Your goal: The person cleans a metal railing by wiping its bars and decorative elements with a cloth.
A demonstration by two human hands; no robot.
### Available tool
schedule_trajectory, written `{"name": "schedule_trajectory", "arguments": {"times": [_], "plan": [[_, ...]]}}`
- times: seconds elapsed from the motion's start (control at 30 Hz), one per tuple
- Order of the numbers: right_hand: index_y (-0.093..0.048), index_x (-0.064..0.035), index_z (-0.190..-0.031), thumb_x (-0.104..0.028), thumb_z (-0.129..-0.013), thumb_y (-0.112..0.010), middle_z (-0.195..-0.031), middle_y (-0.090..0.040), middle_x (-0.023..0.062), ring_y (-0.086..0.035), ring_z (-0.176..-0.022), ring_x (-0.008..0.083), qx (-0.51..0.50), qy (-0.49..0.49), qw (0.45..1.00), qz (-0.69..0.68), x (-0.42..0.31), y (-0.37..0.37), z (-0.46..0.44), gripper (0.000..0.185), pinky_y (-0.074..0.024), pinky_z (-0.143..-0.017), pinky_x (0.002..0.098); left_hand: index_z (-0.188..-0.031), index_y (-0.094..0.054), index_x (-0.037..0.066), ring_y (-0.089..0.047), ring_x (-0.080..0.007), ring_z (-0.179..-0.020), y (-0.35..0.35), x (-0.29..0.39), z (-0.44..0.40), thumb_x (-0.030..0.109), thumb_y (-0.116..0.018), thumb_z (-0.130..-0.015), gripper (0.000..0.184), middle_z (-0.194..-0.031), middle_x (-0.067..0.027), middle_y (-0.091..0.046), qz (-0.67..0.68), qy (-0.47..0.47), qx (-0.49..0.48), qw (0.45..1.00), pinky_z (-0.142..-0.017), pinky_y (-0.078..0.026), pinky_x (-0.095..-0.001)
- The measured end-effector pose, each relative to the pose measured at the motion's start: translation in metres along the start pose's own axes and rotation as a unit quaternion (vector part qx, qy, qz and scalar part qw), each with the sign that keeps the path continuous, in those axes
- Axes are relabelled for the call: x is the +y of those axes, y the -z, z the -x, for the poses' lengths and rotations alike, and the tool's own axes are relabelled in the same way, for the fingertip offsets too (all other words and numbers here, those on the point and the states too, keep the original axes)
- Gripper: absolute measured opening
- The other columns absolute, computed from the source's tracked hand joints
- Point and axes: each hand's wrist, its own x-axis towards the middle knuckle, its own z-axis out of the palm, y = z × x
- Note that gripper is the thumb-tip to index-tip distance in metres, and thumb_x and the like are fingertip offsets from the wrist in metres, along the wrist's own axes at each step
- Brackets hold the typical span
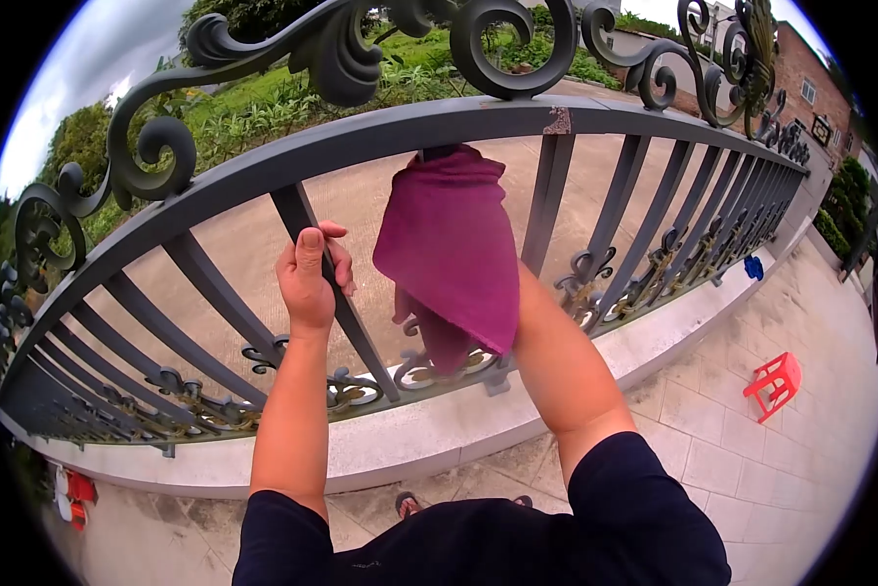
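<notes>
- While my left hand (307, 285) is wrapped round an upright bar (363, 334) of the dark grey railing (219, 293), its thumb points upward and its fingertips show on the right of that bar.
- My right forearm (574, 369) reaches up from the near right; the right hand itself is hidden behind the purple cloth (449, 234), so I cannot tell how its fingers are set.
- That purple cloth hangs close under the top rail (517, 117), to the right of my left hand, with a lower corner falling in front of my right forearm.
- My two hands are apart, the cloth's left edge near my left hand.
- Above the top rail curls scrollwork (341, 68), with greenery (409, 90) on the far side.
- Below the bars runs a pale ledge (400, 447), and to the right a red stool (789, 371) stands on the paving (732, 488).
</notes>
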Motion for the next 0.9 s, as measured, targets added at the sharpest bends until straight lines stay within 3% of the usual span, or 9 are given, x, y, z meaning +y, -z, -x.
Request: {"name": "schedule_trajectory", "arguments": {"times": [0.1, 0.17, 0.23, 0.4, 0.43, 0.5, 0.63, 0.83, 0.9], "plan": [[-0.067, -0.0088, -0.103, -0.017, -0.096, -0.068, -0.094, -0.069, 0.0088, -0.070, -0.085, 0.0232, 0.008, -0.037, 0.982, -0.185, 0.044, -0.016, 0.012, 0.011, -0.0563, -0.075, 0.0402, -0.105, -0.066, -0.002, -0.050, -0.0124, -0.047, 0.004, -0.002, 0.000, 0.053, -0.055, -0.105, 0.056, -0.060, -0.0049, -0.054, 0.041, -0.007, -0.015, 0.999, -0.044, -0.042, -0.0262], [-0.066, -0.0081, -0.099, -0.015, -0.093, -0.068, -0.090, -0.068, 0.0085, -0.069, -0.080, 0.0238, 0.105, 0.065, 0.992, -0.006, 0.066, -0.030, 0.034, 0.009, -0.0549, -0.071, 0.0385, -0.105, -0.066, -0.002, -0.050, -0.0123, -0.047, 0.002, -0.001, 0.000, 0.052, -0.055, -0.106, 0.055, -0.060, -0.0048, -0.054, 0.040, -0.006, -0.011, 0.999, -0.043, -0.041, -0.0260], [-0.064, -0.0066, -0.099, -0.016, -0.089, -0.069, -0.082, -0.067, 0.0086, -0.067, -0.076, 0.0260, 0.206, 0.171, 0.907, 0.325, 0.069, -0.044, 0.051, 0.015, -0.0519, -0.066, 0.0362, -0.105, -0.066, -0.001, -0.051, -0.0121, -0.047, 0.005, -0.004, -0.001, 0.051, -0.055, -0.106, 0.053, -0.060, -0.0047, -0.055, 0.049, -0.001, -0.013, 0.999, -0.044, -0.041, -0.0257], [-0.064, -0.0058, -0.103, -0.013, -0.090, -0.068, -0.091, -0.068, 0.0091, -0.068, -0.082, 0.0237, 0.171, 0.094, 0.980, -0.046, 0.112, -0.040, 0.045, 0.016, -0.0529, -0.074, 0.0340, -0.104, -0.064, -0.001, -0.050, -0.0102, -0.049, 0.000, 0.001, 0.002, 0.049, -0.057, -0.106, 0.050, -0.061, -0.0033, -0.054, 0.032, -0.003, 0.008, 0.999, -0.045, -0.041, -0.0247], [-0.065, -0.0064, -0.105, -0.013, -0.091, -0.067, -0.092, -0.069, 0.0095, -0.068, -0.084, 0.0237, 0.197, 0.164, 0.949, 0.187, 0.072, -0.031, 0.035, 0.016, -0.0529, -0.076, 0.0333, -0.104, -0.065, -0.001, -0.050, -0.0102, -0.049, 0.001, 0.000, 0.001, 0.048, -0.057, -0.106, 0.049, -0.061, -0.0031, -0.054, 0.041, -0.006, 0.000, 0.999, -0.045, -0.040, -0.0246], [-0.067, -0.0077, -0.108, -0.014, -0.089, -0.068, -0.095, -0.069, 0.0104, -0.069, -0.088, 0.0251, 0.181, 0.205, 0.883, 0.382, 0.036, -0.016, 0.005, 0.020, -0.0532, -0.080, 0.0334, -0.104, -0.064, -0.001, -0.050, -0.0104, -0.049, 0.004, -0.003, 0.005, 0.049, -0.057, -0.106, 0.050, -0.062, -0.0028, -0.054, 0.040, -0.003, -0.001, 0.999, -0.046, -0.041, -0.0247], [-0.066, -0.0067, -0.118, -0.019, -0.092, -0.068, -0.109, -0.068, 0.0139, -0.066, -0.101, 0.0295, 0.117, 0.262, 0.816, 0.502, -0.025, 0.014, -0.031, 0.029, -0.0515, -0.090, 0.0357, -0.106, -0.063, -0.002, -0.050, -0.0110, -0.050, 0.003, -0.002, 0.001, 0.050, -0.054, -0.107, 0.053, -0.062, -0.0030, -0.052, 0.019, -0.006, -0.005, 1.000, -0.048, -0.042, -0.0252], [-0.064, -0.0053, -0.133, -0.026, -0.095, -0.067, -0.130, -0.066, 0.0192, -0.061, -0.120, 0.0361, 0.151, 0.220, 0.843, 0.467, -0.023, 0.017, -0.027, 0.043, -0.0489, -0.104, 0.0391, -0.107, -0.063, -0.003, -0.049, -0.0106, -0.051, 0.004, -0.002, 0.001, 0.048, -0.055, -0.107, 0.051, -0.063, -0.0038, -0.053, 0.021, -0.016, -0.015, 1.000, -0.048, -0.041, -0.0247], [-0.058, -0.0070, -0.142, -0.026, -0.100, -0.065, -0.139, -0.062, 0.0163, -0.059, -0.125, 0.0321, 0.123, 0.107, 0.877, 0.453, -0.016, 0.016, -0.026, 0.047, -0.0477, -0.106, 0.0380, -0.108, -0.063, -0.003, -0.050, -0.0105, -0.051, 0.005, -0.003, 0.001, 0.048, -0.055, -0.107, 0.052, -0.063, -0.0038, -0.053, 0.022, -0.014, -0.014, 1.000, -0.049, -0.041, -0.0249]]}}
